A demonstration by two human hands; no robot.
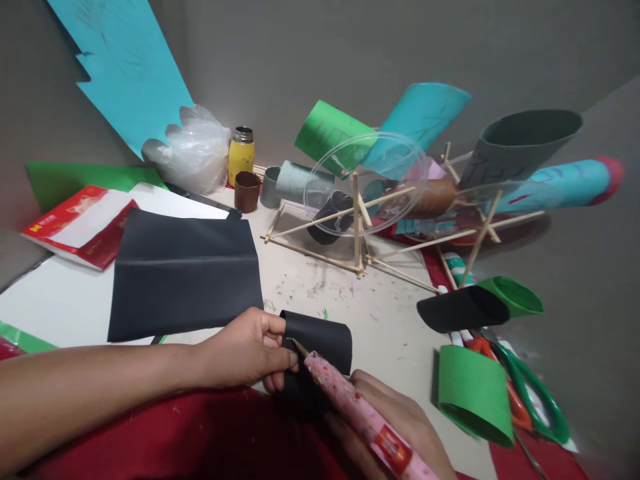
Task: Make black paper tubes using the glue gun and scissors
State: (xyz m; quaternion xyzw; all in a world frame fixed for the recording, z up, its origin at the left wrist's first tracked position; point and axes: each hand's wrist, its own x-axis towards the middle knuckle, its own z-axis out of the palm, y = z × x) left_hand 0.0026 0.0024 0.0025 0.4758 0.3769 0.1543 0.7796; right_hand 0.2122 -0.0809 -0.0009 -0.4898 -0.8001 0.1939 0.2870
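Near the table's front edge, my left hand pinches the left edge of a curled piece of black paper. My right hand is wrapped round a pink glue gun with an orange-red switch on its side. The gun's pointed tip sits by my left thumb, over the edge of the black paper; whether it touches the paper I cannot tell. Part of the right hand's fingers is hidden behind the gun. A flat, creased sheet of black paper lies beyond my left forearm.
A green paper ring, scissors and a black paper tube lie at the right. Behind stand stick frames with clear plastic discs and coloured paper tubes. A yellow bottle, plastic bag and red packet stand back left.
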